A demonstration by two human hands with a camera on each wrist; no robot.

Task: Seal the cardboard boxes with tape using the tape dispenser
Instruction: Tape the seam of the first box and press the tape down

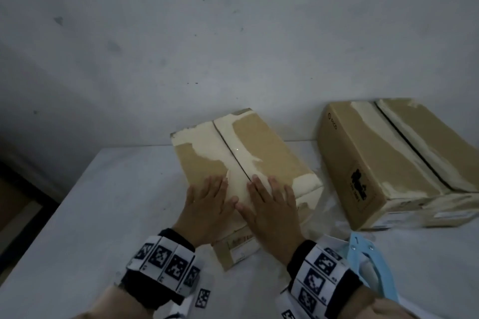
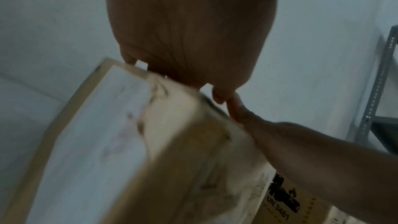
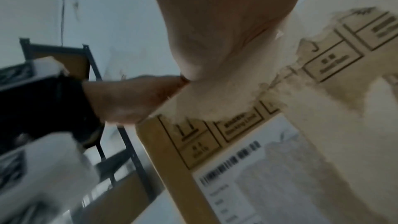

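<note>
A brown cardboard box (image 1: 272,153) with torn pale patches lies on the white table (image 1: 103,210), its top flaps meeting in a dark centre seam. My left hand (image 1: 207,204) lies flat on the near end of the top, left of the seam. My right hand (image 1: 272,210) lies flat just right of it, thumbs almost touching. Both press down with straight fingers. A light blue tape dispenser (image 1: 370,267) lies on the table by my right wrist. In the wrist views the box (image 2: 172,142) (image 3: 280,125) fills the frame under each palm.
A second, larger cardboard box (image 1: 383,168) stands at the right, its top seam showing a dark gap. A grey wall rises behind the table. The table's left edge drops to a dark floor. Metal shelving (image 2: 383,74) stands beyond.
</note>
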